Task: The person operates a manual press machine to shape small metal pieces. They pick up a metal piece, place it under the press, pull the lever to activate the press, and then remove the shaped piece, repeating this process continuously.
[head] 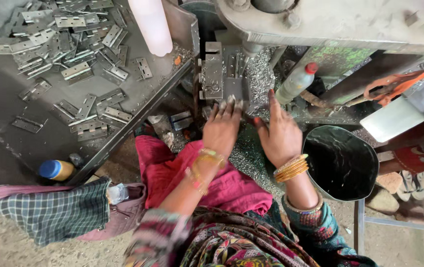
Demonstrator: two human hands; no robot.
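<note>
My left hand reaches forward with its fingertips on a small grey metal piece at the machine's fixture. My right hand lies just to the right, fingers stretched toward the same spot beside a heap of metal shavings. Whether either hand grips the piece is hidden by the fingers. Both wrists wear gold bangles. A pink cloth covers my lap.
A metal tray at the left holds several grey hinges. A white plastic bottle with a red cap stands by the machine, a black bucket sits at the right, and a checked bag lies at the lower left.
</note>
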